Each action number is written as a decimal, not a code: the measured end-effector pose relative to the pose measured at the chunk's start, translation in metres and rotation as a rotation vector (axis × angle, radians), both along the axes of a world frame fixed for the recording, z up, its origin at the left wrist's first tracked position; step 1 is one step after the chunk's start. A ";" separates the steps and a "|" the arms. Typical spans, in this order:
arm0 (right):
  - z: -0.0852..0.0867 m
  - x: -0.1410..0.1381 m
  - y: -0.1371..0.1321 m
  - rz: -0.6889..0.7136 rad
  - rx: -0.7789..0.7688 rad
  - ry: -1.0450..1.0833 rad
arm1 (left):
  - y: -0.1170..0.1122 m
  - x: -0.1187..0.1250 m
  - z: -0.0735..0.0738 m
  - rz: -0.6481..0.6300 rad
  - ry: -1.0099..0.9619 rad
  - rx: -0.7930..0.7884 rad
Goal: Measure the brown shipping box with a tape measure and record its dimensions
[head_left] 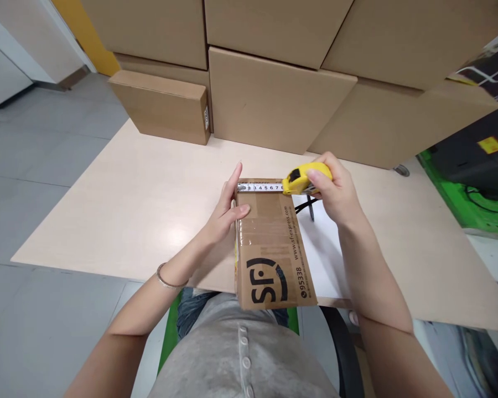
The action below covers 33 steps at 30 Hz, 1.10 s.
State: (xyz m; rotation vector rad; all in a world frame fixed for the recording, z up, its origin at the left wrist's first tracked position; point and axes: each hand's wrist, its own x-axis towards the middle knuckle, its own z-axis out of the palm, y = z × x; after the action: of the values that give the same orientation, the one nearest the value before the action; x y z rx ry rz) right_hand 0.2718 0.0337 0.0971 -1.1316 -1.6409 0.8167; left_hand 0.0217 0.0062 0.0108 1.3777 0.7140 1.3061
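Note:
A brown cardboard box (269, 249) with black SF print and clear tape lies in front of me, its near end at the table's front edge. My left hand (227, 213) grips its left side, thumb on the top face and fingers along the side. In my right hand (334, 188) is a yellow tape measure (302, 178), at the box's far right corner. Its white blade (261, 187) runs out across the far end of the box, with the metal tip at the left edge by my left fingers. Part of the box's left side is hidden.
White paper (321, 243) lies right of the box, with a dark pen (311, 209) and a black strap (302, 206) near it. Large cartons (274, 99) are stacked along the table's back, and a smaller carton (166, 108) stands at back left. A green mat (460, 199) lies at right.

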 end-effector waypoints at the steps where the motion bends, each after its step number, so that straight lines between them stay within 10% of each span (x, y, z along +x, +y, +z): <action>1: -0.003 0.006 0.001 -0.020 -0.010 0.031 | 0.001 0.000 -0.001 0.012 0.020 0.031; 13: -0.008 0.016 0.000 -0.064 -0.055 0.184 | 0.001 0.001 -0.001 0.050 0.064 0.122; 25: 0.028 -0.073 0.004 0.307 0.124 -0.294 | -0.001 0.002 -0.004 0.000 -0.018 -0.011; 33: 0.011 -0.037 0.002 0.112 0.075 -0.179 | -0.003 0.009 0.005 -0.021 -0.054 -0.063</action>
State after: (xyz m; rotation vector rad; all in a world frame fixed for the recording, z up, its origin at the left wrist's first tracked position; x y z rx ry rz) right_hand 0.2347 0.0359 0.1086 -1.0940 -1.8823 0.7353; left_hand 0.0302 0.0032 0.0160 1.2914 0.6966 1.2886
